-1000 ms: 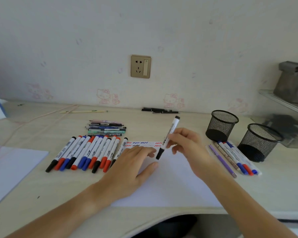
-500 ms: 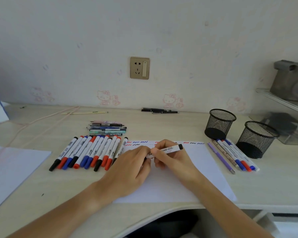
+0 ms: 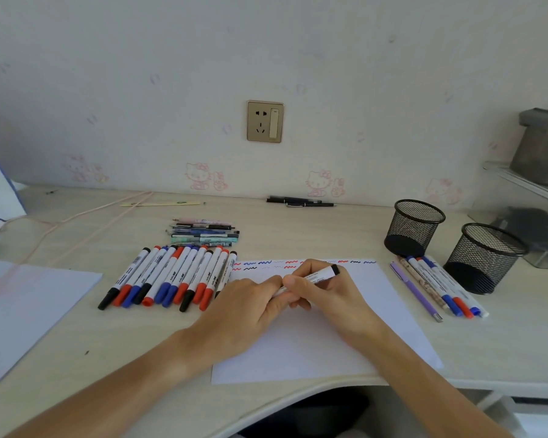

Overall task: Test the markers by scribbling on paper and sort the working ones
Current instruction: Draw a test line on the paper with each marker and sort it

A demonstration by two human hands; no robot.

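Note:
A white marker with a black end (image 3: 321,275) lies nearly level above the white paper (image 3: 317,343). My right hand (image 3: 326,294) grips its barrel. My left hand (image 3: 250,306) pinches its left end, where the cap sits hidden under the fingers. Red, blue and black scribbles (image 3: 298,263) run along the paper's far edge. A row of several capped red, blue and black markers (image 3: 168,278) lies left of the paper. A few markers and pens (image 3: 440,287) lie right of the paper.
Two black mesh pen cups (image 3: 413,227) (image 3: 483,257) stand at the right. A pile of thin pens (image 3: 204,233) lies behind the marker row, black pens (image 3: 299,201) by the wall. Another white sheet (image 3: 23,308) covers the left; a pink cable (image 3: 76,221) crosses the desk.
My right hand lowered the upright marker to a nearly level position over the paper. My left hand lifted off the paper and now pinches the marker's left end.

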